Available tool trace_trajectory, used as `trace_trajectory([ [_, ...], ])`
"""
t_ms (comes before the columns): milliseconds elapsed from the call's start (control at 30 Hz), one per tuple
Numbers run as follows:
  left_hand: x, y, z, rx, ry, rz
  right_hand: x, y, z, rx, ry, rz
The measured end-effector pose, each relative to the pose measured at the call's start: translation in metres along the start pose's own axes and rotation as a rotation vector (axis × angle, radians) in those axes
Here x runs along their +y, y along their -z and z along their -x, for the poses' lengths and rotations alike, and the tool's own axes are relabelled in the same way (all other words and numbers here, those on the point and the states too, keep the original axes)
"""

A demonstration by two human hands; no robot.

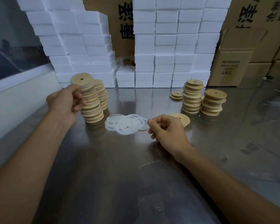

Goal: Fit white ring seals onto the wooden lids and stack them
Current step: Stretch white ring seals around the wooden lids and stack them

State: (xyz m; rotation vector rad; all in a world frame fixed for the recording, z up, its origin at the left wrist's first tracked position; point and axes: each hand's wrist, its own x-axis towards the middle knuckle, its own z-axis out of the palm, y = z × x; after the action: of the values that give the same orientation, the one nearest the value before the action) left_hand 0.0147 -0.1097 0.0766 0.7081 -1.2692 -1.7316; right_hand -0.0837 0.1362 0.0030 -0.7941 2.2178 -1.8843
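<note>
A sealed lid (82, 80) was pinched by the left hand (66, 104) atop the stack (91, 105); centring was advisable. The right hand (166, 131) fingers, curled, pinched a ring (144, 122).

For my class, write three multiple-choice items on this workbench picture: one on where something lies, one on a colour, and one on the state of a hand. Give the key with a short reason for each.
1. Where does the pile of ring seals lie?
A. On the white boxes
B. On the metal table between the two hands
C. On top of a lid stack

2. What colour are the stacked boxes behind the lids?
A. White
B. Red
C. Black

3. What is the left hand doing?
A. Lying flat on the table
B. Pressing on the seals
C. Holding a wooden lid at the top of the tall left stack

Key: 1 B, the seals rest on the table, left of the right hand. 2 A, the boxes are plain white. 3 C, its fingers curl around the lid's edge.
</note>
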Motion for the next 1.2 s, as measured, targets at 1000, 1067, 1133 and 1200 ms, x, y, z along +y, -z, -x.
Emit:
trace_trajectory([
  [1000, -0.019, -0.051, 0.019, 0.024, -0.307, -0.485, -0.001, 0.002, 0.001, 0.006, 0.013, 0.020],
  [1067, -0.044, -0.053, 0.035, -0.093, -0.433, -0.638, -0.001, 0.003, 0.000, 0.026, 0.007, 0.017],
  [1133, -0.065, -0.049, 0.048, -0.193, -0.526, -0.803, 0.000, 0.004, 0.000, 0.073, 0.034, 0.068],
  [1200, -0.080, -0.042, 0.056, -0.278, -0.544, -0.938, 0.003, 0.010, -0.002, 0.163, 0.150, 0.259],
])
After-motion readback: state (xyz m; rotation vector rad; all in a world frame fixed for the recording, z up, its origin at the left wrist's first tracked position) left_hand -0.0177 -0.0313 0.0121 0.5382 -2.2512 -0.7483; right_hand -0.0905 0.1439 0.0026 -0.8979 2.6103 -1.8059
